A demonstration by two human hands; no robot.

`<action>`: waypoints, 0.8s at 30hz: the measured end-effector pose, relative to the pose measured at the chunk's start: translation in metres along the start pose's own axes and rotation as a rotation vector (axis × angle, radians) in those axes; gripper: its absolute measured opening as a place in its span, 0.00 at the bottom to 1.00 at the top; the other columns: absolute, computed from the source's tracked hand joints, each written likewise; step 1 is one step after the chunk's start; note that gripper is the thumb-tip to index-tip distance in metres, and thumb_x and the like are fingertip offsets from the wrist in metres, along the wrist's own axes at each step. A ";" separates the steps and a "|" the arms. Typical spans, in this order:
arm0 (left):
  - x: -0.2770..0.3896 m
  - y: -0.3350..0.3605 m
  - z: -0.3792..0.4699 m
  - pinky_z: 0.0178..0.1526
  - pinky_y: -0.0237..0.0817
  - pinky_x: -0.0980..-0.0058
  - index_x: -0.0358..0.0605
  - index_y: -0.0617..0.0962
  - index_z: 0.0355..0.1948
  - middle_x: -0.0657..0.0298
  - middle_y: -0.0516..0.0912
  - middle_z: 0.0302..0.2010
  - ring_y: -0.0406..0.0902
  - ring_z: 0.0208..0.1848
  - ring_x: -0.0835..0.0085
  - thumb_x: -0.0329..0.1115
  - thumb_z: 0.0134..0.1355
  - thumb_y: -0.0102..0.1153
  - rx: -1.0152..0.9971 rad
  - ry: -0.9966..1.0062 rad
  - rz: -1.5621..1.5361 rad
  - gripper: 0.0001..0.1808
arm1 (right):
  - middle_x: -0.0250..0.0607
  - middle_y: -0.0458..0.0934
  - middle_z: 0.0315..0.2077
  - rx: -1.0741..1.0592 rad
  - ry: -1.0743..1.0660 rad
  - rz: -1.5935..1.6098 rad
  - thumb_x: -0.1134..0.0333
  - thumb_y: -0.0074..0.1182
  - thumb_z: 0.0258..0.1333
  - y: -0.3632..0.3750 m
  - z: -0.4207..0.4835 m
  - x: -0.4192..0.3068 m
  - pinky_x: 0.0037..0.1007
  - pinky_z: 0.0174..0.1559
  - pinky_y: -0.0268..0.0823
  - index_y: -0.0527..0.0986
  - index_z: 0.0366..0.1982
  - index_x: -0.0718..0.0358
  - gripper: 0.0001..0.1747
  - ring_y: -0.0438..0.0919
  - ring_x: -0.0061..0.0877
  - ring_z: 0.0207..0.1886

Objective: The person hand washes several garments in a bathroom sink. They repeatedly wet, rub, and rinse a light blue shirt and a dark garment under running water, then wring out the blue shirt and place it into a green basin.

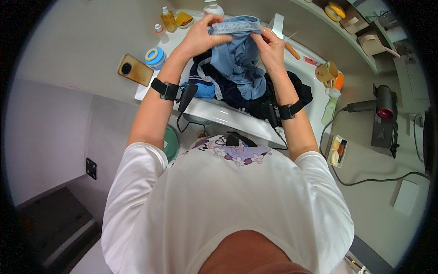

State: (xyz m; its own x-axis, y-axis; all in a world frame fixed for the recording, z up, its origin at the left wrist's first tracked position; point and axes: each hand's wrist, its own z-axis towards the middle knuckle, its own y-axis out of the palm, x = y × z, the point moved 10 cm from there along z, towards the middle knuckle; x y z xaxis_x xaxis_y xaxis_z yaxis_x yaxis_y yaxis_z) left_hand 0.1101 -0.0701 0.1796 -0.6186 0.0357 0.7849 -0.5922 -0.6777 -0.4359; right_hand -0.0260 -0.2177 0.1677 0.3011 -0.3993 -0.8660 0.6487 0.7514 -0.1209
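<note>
A light blue garment (236,54) with a banded edge hangs between my two hands over a white sink (212,108). My left hand (204,37) grips the band at its left end, thumb in front and fingers behind. At the other end my right hand (270,46), which looks wet, pinches the fabric near the band. The garment's lower part rests on a heap of dark clothes (236,94) in the basin. Among the heap are a bright blue piece (204,90) and a black piece (301,89) to the right. The white faucet (278,25) stands just beyond my right hand.
Along the left rim stand a pump bottle (169,20), a small spray bottle (161,33), a blue-lidded jar (155,58) and a phone (135,70). An orange-handled tool (292,51), a tan cup (326,72) and a green bottle (330,109) line the right. A hair dryer (383,102) hangs on the wall.
</note>
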 end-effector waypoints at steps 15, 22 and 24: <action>0.028 0.000 0.009 0.43 0.73 0.73 0.44 0.78 0.51 0.66 0.82 0.44 0.79 0.41 0.78 0.32 0.67 0.51 0.059 -0.333 -0.766 0.13 | 0.59 0.64 0.63 -0.299 0.063 -0.435 0.44 0.78 0.29 0.062 -0.054 0.083 0.42 0.68 0.55 0.56 0.67 0.66 0.66 0.62 0.50 0.67; 0.052 -0.004 0.010 0.53 0.71 0.75 0.35 0.78 0.53 0.61 0.83 0.48 0.80 0.49 0.74 0.25 0.64 0.51 0.143 -0.165 -1.016 0.16 | 0.54 0.81 0.46 -0.103 0.202 -0.458 0.52 0.75 0.35 0.062 -0.058 0.128 0.43 0.53 0.71 0.73 0.54 0.62 0.42 0.78 0.49 0.51; 0.033 -0.017 -0.001 0.47 0.74 0.68 0.43 0.77 0.51 0.65 0.82 0.45 0.80 0.43 0.73 0.32 0.69 0.48 0.156 -0.164 -1.015 0.13 | 0.54 0.82 0.42 -0.110 0.256 -0.470 0.60 0.71 0.41 0.049 -0.064 0.140 0.42 0.51 0.72 0.76 0.50 0.62 0.31 0.80 0.49 0.48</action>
State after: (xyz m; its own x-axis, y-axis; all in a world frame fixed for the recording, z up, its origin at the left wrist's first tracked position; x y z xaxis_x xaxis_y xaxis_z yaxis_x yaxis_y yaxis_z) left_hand 0.0991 -0.0567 0.2120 0.2186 0.5499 0.8061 -0.7146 -0.4724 0.5160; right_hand 0.0033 -0.2032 0.0090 -0.1920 -0.5753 -0.7951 0.5913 0.5788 -0.5616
